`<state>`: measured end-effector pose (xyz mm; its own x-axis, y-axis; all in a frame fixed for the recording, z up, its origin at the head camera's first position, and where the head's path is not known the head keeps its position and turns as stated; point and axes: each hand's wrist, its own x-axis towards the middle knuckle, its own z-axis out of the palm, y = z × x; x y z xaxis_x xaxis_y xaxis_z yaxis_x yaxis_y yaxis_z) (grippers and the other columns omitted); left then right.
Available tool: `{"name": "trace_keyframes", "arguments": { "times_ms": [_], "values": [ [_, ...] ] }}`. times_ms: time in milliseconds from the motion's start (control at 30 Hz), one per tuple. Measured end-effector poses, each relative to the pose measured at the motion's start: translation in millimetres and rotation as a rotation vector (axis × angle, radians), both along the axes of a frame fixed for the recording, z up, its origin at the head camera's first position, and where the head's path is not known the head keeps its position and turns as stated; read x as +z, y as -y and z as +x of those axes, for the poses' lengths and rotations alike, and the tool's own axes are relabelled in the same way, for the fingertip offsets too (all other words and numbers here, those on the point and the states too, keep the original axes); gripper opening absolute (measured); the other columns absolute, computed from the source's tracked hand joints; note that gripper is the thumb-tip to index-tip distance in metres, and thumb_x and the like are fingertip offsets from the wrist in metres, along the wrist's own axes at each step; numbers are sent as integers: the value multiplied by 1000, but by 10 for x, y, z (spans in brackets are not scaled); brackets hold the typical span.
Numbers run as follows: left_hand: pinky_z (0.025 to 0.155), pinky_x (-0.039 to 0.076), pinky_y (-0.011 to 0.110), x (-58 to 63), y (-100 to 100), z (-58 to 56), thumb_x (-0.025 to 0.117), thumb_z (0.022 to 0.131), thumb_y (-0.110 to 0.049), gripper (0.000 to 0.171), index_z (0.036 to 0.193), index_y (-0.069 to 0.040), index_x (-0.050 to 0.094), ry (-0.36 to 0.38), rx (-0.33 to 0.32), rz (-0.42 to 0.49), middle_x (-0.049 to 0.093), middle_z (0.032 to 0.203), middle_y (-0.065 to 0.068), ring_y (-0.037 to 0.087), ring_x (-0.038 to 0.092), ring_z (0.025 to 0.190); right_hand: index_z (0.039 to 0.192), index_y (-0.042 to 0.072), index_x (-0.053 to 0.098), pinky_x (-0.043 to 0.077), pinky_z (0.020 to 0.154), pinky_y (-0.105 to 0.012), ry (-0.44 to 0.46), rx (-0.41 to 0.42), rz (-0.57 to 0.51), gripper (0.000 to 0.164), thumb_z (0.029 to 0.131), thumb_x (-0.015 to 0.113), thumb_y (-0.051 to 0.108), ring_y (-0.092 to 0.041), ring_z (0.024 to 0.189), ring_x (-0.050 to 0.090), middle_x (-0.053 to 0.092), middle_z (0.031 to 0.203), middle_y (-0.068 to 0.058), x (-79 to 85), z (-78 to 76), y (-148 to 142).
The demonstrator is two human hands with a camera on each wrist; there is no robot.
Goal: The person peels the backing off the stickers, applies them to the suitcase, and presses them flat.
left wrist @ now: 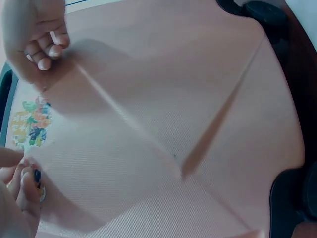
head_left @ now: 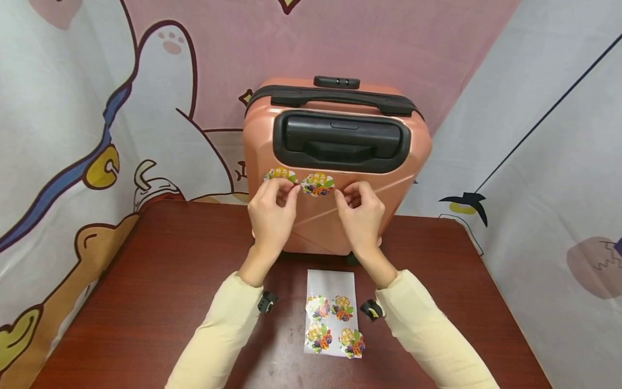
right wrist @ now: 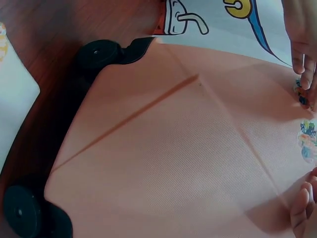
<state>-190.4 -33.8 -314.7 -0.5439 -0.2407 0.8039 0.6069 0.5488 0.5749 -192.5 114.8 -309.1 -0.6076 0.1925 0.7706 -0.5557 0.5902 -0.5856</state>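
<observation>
A round fruit-patterned sticker (head_left: 318, 184) lies against the front of a pink hard-shell suitcase (head_left: 316, 224), just below its black handle recess. My left hand (head_left: 273, 213) pinches the sticker's left edge between thumb and forefinger. At the opposite edge, my right hand (head_left: 360, 213) pinches with thumb and forefinger, its other fingers curled. A second sticker (head_left: 281, 174) is on the suitcase to the left, partly hidden behind my left hand. In the left wrist view, the sticker (left wrist: 32, 121) shows between both hands, close to the suitcase surface.
A white backing sheet (head_left: 330, 281) with several fruit stickers lies on the brown table (head_left: 170, 302), between my forearms. The suitcase stands upright at the table's back, with black wheels (right wrist: 22, 210) at its base. Behind hangs a cartoon-printed cloth (head_left: 369, 43).
</observation>
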Motion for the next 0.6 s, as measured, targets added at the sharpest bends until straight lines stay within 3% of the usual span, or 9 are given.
{"name": "trace_keyframes", "arguments": {
  "times_ms": [100,267,400,600],
  "values": [
    [53,46,28,-6,31,17,69,80,-5,6,81,0,65,30,-117,22,63,74,8,16,56,59,76,-3,59,42,51,-23,15,65,13,12,75,69,3,-19,54,53,58,62,-11,-22,15,-22],
    [60,50,29,-17,60,39,66,82,-4,12,93,1,67,137,-277,29,67,84,9,17,62,71,85,-3,61,45,55,-20,98,263,8,12,77,69,1,-20,59,58,63,70,-11,-64,46,-44],
    [63,50,29,-21,80,51,63,84,-2,16,99,0,68,209,-322,38,68,88,9,17,63,75,93,-3,62,48,59,-20,186,411,-7,17,77,68,-2,-22,67,63,67,81,-13,-93,53,-58],
    [63,50,28,-24,96,54,61,84,0,18,101,-1,68,233,-342,45,68,89,9,16,63,74,97,-13,57,51,69,-28,271,526,-37,22,77,65,-11,-35,82,63,64,91,-25,105,202,-6]
  ]
}}
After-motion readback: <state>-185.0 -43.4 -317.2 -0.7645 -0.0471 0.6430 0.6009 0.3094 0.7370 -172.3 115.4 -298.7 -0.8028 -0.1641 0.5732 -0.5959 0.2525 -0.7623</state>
